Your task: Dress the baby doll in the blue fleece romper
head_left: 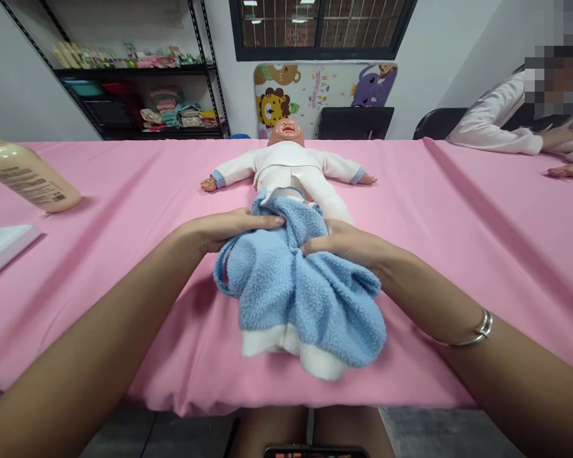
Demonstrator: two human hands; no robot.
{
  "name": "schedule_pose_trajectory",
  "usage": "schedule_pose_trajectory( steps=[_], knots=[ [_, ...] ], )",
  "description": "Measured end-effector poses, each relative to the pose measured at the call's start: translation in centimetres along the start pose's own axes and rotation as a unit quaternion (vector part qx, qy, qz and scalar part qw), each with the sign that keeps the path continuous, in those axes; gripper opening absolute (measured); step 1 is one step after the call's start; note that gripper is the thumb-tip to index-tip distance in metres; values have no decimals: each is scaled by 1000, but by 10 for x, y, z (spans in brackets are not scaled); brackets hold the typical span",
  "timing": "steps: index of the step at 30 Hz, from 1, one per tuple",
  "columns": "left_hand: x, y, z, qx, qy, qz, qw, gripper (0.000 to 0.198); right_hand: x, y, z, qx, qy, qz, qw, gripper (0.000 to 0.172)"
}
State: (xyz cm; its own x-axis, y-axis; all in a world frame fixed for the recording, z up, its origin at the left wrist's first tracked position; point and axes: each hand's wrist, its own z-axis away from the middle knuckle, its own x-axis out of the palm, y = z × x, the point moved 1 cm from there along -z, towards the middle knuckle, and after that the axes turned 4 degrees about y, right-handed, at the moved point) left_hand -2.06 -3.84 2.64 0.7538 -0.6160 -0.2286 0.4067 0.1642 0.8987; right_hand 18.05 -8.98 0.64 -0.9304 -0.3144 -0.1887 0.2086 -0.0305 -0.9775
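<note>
A baby doll [286, 162] in a white top lies on its back on the pink-covered table [124, 191], head away from me, arms spread. Bunched blue fleece trousers with white cuffs [296, 292] cover its legs. My left hand [229, 228] grips the left side of the blue fleece near the doll's waist, fingers closed over the fabric. My right hand [346, 245] pinches the right side of the same fleece beside the doll's hip. A silver bangle [480, 327] sits on my right wrist.
A beige lotion bottle [26, 178] lies tilted at the far left, a white flat pack [2, 245] below it. Another person in white sleeves [501, 130] rests hands on the table's right end. Black shelving [138, 95] and an animal-print mat [315, 92] stand behind.
</note>
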Motion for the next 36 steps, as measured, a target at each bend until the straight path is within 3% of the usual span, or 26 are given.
schedule_pose_trajectory(
  steps=[3,6,11,16,24,27,31,36],
  knots=[
    [-5,2,3,43,-12,45,998,49,0,-7,2,23,-28,-101,994,35],
    [-13,-2,3,70,-14,50,996,60,-4,-7,-1,-53,37,-71,995,44],
    [-16,-9,-1,105,-32,25,994,63,-8,2,-11,-79,124,-77,986,27],
    [-13,-8,-4,93,40,45,994,47,-5,7,-16,-37,142,-205,968,25],
    [-6,-4,-15,130,143,145,970,37,-6,11,-23,19,186,-249,950,21],
    [4,-3,-15,144,157,169,962,37,-6,6,-22,22,167,-250,954,22],
    [9,-4,-5,194,136,183,954,45,-4,1,-19,40,103,-266,957,24],
    [10,-12,7,92,88,76,989,52,-6,0,-17,-18,67,-173,982,34]
  ],
)
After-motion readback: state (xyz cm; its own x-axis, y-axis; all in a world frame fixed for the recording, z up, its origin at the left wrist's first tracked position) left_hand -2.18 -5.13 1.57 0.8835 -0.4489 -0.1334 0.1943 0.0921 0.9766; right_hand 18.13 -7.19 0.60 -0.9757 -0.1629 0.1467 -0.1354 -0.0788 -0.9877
